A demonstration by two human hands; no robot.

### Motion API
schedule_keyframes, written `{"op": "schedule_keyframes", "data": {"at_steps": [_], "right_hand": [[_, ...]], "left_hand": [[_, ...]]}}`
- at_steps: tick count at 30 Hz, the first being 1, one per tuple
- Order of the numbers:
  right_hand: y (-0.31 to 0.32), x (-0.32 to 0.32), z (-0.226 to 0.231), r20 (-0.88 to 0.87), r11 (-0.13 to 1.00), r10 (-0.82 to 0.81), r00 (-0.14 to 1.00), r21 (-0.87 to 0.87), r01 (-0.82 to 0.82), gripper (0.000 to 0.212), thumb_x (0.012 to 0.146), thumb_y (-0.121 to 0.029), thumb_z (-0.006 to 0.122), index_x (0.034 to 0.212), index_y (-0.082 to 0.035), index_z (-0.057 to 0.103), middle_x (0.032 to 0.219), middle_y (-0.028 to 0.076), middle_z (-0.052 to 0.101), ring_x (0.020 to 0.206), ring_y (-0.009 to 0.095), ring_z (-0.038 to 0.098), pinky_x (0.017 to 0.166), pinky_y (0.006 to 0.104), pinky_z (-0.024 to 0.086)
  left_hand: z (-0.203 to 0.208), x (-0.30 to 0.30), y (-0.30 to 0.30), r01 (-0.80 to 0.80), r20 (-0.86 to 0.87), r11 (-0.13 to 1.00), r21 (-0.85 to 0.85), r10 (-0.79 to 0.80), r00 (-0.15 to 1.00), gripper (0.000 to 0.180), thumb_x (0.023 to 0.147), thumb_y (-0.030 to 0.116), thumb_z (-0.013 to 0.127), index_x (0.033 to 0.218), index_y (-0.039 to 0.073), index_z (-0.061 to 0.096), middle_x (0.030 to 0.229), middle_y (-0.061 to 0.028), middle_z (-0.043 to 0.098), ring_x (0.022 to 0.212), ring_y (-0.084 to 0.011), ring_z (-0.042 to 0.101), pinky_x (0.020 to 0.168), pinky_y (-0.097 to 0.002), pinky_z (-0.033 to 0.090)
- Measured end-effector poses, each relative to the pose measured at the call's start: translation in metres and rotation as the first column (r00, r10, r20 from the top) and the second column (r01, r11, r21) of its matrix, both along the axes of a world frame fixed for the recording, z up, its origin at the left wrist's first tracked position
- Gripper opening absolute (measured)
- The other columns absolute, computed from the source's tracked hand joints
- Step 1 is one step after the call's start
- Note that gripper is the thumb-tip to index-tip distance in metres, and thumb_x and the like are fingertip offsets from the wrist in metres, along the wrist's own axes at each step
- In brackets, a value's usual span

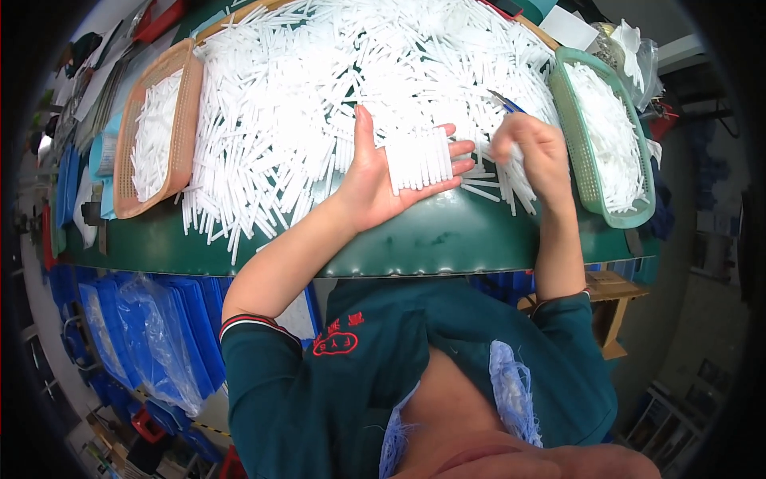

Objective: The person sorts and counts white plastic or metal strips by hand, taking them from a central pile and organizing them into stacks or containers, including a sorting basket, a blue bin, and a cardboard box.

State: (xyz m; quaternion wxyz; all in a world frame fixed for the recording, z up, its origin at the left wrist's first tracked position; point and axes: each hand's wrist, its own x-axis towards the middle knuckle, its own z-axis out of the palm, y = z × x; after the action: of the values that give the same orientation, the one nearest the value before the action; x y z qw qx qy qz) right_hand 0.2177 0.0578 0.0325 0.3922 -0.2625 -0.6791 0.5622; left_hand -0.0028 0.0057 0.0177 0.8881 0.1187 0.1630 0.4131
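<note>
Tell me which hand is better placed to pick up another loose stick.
Probably the right hand: it is beside loose white sticks, while the left hand, palm up, supports a row of sticks.

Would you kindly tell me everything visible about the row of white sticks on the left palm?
The row of white sticks consists of slim, straight, plastic-looking pieces, lying side by side, nearly parallel, across the open left hand, which supports them from beneath over the green table. Toward the left, the pieces visually merge.
</note>
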Motion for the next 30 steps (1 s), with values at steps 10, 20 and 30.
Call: {"op": "schedule_keyframes", "data": {"at_steps": [10,20,30], "right_hand": [[-0.009,-0.016,0.008,0.47,0.966,-0.258,0.844,0.146,0.214,0.024,0.084,-0.024,0.059,0.089,-0.001,0.062,0.082,0.004,0.062,0.074,0.008,0.055,0.066,0.0221,0.043],[-0.012,-0.028,-0.004,0.203,0.923,-0.082,0.976,-0.354,0.151,0.02,0.084,-0.016,0.058,0.09,0.002,0.063,0.089,0.003,0.063,0.078,0.009,0.056,0.072,0.0222,0.044],[-0.011,0.001,0.059,-0.381,0.112,0.92,-0.095,0.485,-0.867,0.04,0.089,-0.04,0.049,0.078,-0.006,0.067,0.081,0.005,0.064,0.065,0.013,0.059,0.046,0.0164,0.036]], "left_hand": [[-0.003,0.0,-0.001,0.022,-0.026,0.997,0.069,-0.02,0.999,0.11,0.066,0.084,0.015,0.136,0.0,0.023,0.133,-0.0229,0.034,0.12,-0.0369,0.04,0.099,-0.0418,0.034],[-0.001,0.003,-0.005,0.093,-0.021,0.985,0.144,-0.091,0.996,0.112,0.064,0.086,0.014,0.137,0.002,0.022,0.133,-0.0229,0.034,0.121,-0.0376,0.039,0.1,-0.0425,0.033],[-0.005,0.001,0.005,0.037,0.1,0.998,0.042,-0.041,0.994,0.105,0.069,0.082,0.017,0.137,0.003,0.018,0.135,-0.0246,0.03,0.123,-0.039,0.035,0.101,-0.0455,0.031]]}}
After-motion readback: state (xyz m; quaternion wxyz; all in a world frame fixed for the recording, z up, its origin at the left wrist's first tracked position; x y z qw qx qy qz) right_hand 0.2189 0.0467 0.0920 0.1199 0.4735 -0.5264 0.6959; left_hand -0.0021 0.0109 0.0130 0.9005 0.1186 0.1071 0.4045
